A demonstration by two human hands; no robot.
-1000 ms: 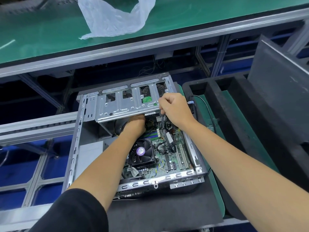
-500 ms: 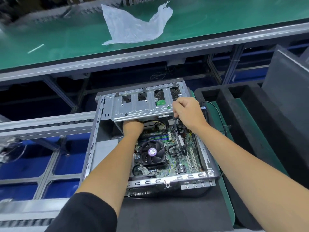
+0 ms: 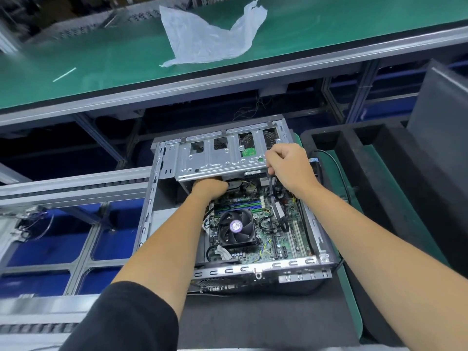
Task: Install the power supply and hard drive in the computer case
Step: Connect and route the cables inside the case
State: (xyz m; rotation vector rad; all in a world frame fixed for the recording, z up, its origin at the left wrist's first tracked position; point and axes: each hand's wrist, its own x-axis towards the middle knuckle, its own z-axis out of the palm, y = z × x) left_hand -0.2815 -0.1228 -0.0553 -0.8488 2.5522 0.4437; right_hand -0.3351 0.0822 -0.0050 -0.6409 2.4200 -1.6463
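A person in a black sleeve (image 3: 121, 320) reached both arms into an open computer case (image 3: 149, 206) lying on a dark mat (image 3: 266, 323) at a factory workstation. The left hand (image 3: 210, 187) was tucked under the metal drive cage (image 3: 220, 160), its fingers hidden, so whether it gripped anything could not be told. The right hand (image 3: 288, 168) was curled at the cage's right end, seemingly pinching a black cable (image 3: 277, 209) that ran down over the motherboard (image 3: 266, 224) past the CPU fan (image 3: 236, 228). A green circuit board (image 3: 249, 152) showing through the cage suggested the hard drive was already seated; the cabling looked unfinished, and the power supply could not be made out. To the right stood black foam trays (image 3: 367, 158); beyond the case ran a green conveyor belt (image 3: 101, 54) carrying a crumpled plastic bag (image 3: 207, 39).
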